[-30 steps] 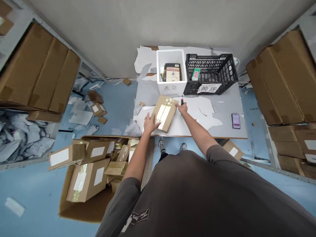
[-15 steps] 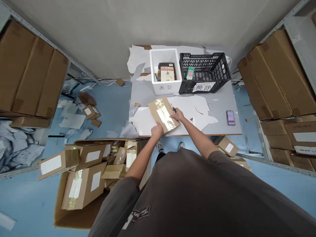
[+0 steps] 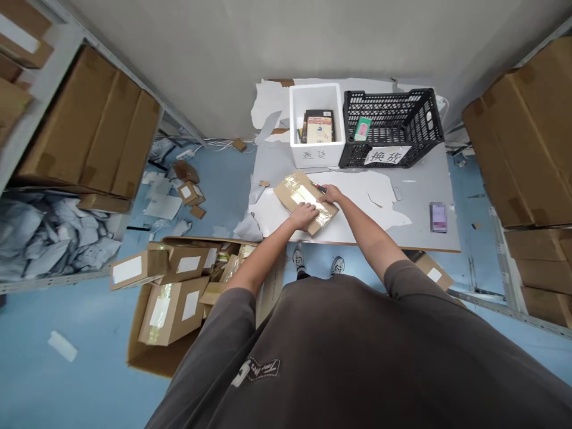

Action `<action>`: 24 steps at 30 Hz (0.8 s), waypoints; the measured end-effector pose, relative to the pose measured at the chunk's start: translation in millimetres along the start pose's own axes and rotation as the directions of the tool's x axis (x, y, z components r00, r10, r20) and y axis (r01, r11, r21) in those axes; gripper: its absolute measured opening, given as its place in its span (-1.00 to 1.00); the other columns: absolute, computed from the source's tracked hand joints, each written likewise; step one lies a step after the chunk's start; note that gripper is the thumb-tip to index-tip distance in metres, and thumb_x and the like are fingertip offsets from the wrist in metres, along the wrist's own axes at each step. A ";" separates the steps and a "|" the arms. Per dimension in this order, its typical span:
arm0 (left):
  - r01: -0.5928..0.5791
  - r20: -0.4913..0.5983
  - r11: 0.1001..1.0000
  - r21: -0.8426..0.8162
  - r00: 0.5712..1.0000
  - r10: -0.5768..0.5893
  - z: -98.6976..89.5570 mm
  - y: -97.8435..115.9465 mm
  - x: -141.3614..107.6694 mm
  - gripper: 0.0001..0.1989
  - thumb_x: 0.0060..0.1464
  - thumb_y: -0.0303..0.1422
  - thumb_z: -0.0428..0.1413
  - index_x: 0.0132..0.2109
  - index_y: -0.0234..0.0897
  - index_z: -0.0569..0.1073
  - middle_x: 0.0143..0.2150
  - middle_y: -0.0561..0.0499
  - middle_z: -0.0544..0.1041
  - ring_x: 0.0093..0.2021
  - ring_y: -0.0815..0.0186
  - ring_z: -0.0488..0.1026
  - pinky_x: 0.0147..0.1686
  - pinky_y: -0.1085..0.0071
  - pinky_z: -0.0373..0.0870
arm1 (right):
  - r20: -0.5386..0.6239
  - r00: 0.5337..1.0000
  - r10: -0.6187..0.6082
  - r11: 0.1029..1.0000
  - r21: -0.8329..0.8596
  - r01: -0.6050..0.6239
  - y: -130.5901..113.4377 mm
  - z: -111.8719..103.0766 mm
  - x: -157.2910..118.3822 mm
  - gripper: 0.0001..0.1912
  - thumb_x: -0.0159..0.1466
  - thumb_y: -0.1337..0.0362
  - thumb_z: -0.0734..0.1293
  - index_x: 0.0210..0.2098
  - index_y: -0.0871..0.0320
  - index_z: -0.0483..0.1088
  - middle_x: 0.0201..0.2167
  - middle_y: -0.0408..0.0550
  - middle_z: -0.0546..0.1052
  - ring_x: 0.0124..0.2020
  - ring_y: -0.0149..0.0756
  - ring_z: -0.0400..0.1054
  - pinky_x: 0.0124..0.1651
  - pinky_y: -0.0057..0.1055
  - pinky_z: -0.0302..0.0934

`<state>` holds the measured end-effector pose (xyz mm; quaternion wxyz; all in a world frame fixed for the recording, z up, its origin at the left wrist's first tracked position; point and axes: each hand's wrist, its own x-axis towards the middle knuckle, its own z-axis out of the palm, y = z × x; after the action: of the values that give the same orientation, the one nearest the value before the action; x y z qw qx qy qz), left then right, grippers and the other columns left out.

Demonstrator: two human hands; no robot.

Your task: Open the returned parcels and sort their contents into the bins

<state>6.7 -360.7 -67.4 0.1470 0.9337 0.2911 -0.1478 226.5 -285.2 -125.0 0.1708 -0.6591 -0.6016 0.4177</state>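
A flat cardboard box (image 3: 288, 186), with shiny tape and a white label on top, lies at an angle near the table's front edge. My left hand (image 3: 304, 215) reaches over its near left edge, fingers curled on the top face by the label. On the opposite side, my right hand (image 3: 330, 194) touches the box's far right edge. A red and black utility knife (image 3: 320, 187) is held in that hand, its tip pointing away to the upper left. Whether the blade is out is too small to tell.
Behind the box stand a white bin (image 3: 317, 156) holding books and a black crate (image 3: 393, 143) with a green item. A phone (image 3: 438, 217) lies at the right. Left of me a large carton (image 3: 147, 360) overflows with boxes. Shelves flank both sides; torn white paper (image 3: 379, 185) covers the table.
My left hand has moved from the box's near corner up onto its top face. The right hand still has the knife. The whole view has shifted with my head.
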 end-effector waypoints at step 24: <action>0.184 0.017 0.970 -0.162 0.983 -0.183 5.4 21.3 19.9 0.14 -0.24 -0.10 0.63 0.45 -0.32 0.40 0.67 -0.32 0.19 0.65 -0.32 0.14 0.54 0.05 0.30 | 0.247 0.961 0.123 0.977 0.140 -0.161 61.6 -30.1 -166.4 -0.67 0.61 0.11 0.32 -0.29 0.06 0.35 -0.53 -0.22 0.53 -0.61 -0.38 0.41 -0.45 -0.48 0.23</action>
<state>33.8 -369.5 -75.5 0.2085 0.8876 0.3871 -0.1374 301.5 -445.9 -94.4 0.1192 -0.6303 -0.5336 0.5512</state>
